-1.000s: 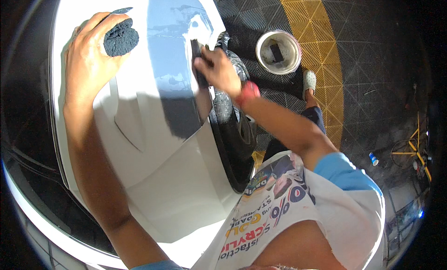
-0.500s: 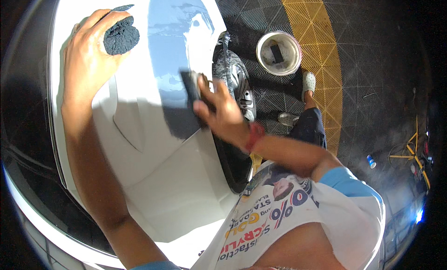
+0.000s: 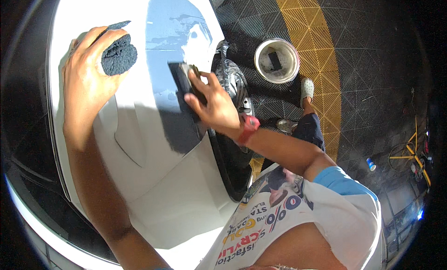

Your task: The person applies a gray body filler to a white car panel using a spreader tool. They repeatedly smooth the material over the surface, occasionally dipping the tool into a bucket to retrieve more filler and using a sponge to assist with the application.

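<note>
A crumpled dark sponge or cloth (image 3: 118, 56) is held in my left hand (image 3: 86, 79), whose fingers curl round it against the white car panel (image 3: 139, 191). My right hand (image 3: 216, 105) grips a flat black sanding block (image 3: 180, 79), thumb and fingers on its near side. The block lies on a blue-grey patch (image 3: 170, 26) in the panel, which looks wet and has white smears. Part of the block is hidden under my right fingers.
Right of the panel, a white bucket (image 3: 298, 60) with a dark block in it stands on the tiled floor. Feet in pale clogs (image 3: 307, 88) are close by. The wheel area (image 3: 236, 81) carries silvery wrapping. Further right lie a blue can (image 3: 371, 164) and a yellow stand (image 3: 409, 157).
My right hand has shifted slightly left with the sanding block, which now shows sharper. The panel, my left hand and the bucket appear a little lower in the picture.
</note>
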The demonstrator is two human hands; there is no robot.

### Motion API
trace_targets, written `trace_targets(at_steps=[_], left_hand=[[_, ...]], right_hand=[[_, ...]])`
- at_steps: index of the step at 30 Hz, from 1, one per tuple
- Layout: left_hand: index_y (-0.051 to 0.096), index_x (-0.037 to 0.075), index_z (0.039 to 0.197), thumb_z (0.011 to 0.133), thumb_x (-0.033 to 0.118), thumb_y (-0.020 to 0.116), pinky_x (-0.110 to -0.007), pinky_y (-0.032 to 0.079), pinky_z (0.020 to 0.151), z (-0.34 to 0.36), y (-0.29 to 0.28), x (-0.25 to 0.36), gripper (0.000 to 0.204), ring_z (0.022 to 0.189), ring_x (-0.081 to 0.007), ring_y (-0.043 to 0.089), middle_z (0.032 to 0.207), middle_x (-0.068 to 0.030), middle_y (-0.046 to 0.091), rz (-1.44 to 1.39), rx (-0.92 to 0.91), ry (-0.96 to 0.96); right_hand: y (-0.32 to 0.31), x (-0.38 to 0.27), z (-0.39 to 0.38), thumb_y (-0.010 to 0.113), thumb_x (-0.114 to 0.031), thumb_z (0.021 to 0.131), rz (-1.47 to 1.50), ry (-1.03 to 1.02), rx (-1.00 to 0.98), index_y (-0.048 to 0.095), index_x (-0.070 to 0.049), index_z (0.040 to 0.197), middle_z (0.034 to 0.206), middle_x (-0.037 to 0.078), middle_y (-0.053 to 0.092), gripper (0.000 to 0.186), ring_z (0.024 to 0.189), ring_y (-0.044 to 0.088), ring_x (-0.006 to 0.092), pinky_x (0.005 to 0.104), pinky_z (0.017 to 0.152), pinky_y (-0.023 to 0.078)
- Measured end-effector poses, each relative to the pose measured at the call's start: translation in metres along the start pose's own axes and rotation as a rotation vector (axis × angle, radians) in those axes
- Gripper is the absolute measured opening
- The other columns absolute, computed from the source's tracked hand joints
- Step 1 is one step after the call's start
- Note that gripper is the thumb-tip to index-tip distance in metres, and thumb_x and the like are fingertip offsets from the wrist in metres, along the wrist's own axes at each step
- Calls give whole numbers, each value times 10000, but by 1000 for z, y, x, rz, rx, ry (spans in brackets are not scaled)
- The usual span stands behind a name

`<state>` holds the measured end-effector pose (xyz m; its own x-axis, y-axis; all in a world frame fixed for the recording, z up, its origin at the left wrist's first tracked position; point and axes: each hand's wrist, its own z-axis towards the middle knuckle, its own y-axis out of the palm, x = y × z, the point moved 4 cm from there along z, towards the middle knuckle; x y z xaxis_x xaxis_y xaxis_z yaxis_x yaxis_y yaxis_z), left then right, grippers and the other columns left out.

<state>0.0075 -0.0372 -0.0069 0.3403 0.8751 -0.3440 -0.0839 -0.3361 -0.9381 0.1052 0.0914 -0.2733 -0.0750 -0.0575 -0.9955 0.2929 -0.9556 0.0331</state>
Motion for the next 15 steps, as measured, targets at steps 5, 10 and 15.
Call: trace_targets(at_steps=[5, 10, 15], left_hand=[[775, 124, 1167, 662, 94, 884, -453, 571, 1011, 13, -11, 7, 518, 1101, -342, 712, 1228, -63, 748, -9, 43, 21], [750, 76, 1230, 647, 16, 839, -456, 563, 1046, 15, -5, 6, 593, 1216, -349, 669, 1279, -130, 708, -12, -40, -34], [754, 64, 1235, 651, 13, 856, -478, 551, 1078, 9, -7, 8, 596, 1218, -383, 675, 1285, -163, 710, -43, -95, -76]], right_hand=[[-1, 86, 93, 660, -433, 1012, -133, 127, 74, 651, -57, 1441, 1271, 330, 662, 570, 1105, 713, 505, 515, 964, 597], [5, 120, 130, 650, -448, 1011, -22, 294, -39, 640, -12, 1438, 1325, 359, 641, 610, 1105, 721, 495, 516, 959, 599], [1, 44, 53, 677, -388, 1021, -46, -40, 48, 600, -37, 1510, 1364, 309, 610, 607, 1199, 678, 514, 523, 1005, 581]])
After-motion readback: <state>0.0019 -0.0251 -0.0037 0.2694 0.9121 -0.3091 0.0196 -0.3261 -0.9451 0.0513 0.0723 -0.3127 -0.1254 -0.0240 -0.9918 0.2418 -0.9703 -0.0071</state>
